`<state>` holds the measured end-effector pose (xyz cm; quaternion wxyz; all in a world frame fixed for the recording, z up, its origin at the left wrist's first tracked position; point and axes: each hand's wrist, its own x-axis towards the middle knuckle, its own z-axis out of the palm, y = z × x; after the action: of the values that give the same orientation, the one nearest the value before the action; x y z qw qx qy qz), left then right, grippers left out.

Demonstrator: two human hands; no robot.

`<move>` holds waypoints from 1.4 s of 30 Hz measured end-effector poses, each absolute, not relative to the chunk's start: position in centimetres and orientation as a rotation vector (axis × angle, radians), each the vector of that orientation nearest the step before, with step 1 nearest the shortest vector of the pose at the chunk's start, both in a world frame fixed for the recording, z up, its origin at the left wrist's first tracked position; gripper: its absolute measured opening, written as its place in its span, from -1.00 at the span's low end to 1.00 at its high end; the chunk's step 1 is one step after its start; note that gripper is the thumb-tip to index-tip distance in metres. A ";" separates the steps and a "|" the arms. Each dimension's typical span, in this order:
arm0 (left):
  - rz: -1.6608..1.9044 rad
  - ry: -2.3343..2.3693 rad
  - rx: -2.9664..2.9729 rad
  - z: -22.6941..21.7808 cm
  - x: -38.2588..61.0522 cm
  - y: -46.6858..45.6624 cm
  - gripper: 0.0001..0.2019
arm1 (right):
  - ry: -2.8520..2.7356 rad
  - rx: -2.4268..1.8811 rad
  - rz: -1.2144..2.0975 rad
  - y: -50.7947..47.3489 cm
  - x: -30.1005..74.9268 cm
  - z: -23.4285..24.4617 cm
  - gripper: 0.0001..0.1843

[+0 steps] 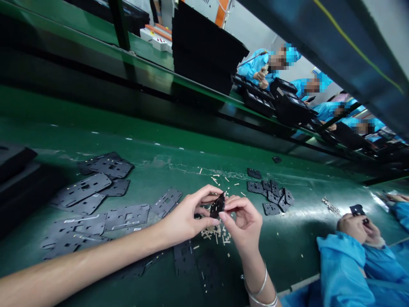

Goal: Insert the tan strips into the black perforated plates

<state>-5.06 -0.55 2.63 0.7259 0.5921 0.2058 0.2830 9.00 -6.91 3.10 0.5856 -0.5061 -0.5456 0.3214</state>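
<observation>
- Biggest thing in view is a long green conveyor belt (96, 132) running across the whole shot, pretty scuffed up, with a second green line behind it
- Tall stack of black trays (204, 51) sits up on that far line, with more open black trays (258, 100) further along
- Row of workers in blue smocks (255, 66) is across the way, faces blurred out
- Just to the right, a co-worker's blue sleeve (345, 268) leads to a hand (353, 228) holding a little black part (357, 209)
- Big perforated black plates (127, 216) are spread flat on the belt on the left, some overlapping
- Smaller black plates (271, 209) are bunched on the right side
- My left hand (188, 215) and right hand (243, 224) are up just above the belt, close together, and the right wrist has thin silver bangles (257, 290)
- Fingers of both hands are pinched together, clamped on a small black piece (217, 205) held tilted between them
- Loose beige strips (214, 234) are piled right under the hands, with more scattered further up the belt
</observation>
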 end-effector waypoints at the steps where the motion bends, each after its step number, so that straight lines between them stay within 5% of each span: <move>1: 0.616 0.440 1.283 2.6 -5.1 -0.5 -0.61 | -1.293 -1.193 0.738 -6.9 9.0 3.2 -0.82; 11: 0.534 0.304 1.070 2.6 -5.1 -0.5 -0.58 | -1.217 -1.238 0.802 -7.2 8.7 3.5 -0.73; 34: 0.537 0.404 1.102 2.6 -4.9 -0.7 -0.60 | -1.033 -1.176 1.108 -6.5 9.9 3.2 -0.92; 42: 0.492 0.189 0.946 1.5 -4.8 -0.2 -0.62 | -1.155 -1.390 0.548 -6.9 9.7 3.9 -0.83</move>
<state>-4.76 -0.21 1.54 0.8569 0.4503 0.0902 0.2340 9.73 -6.85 3.91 0.5862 -0.5964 -0.4953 0.2352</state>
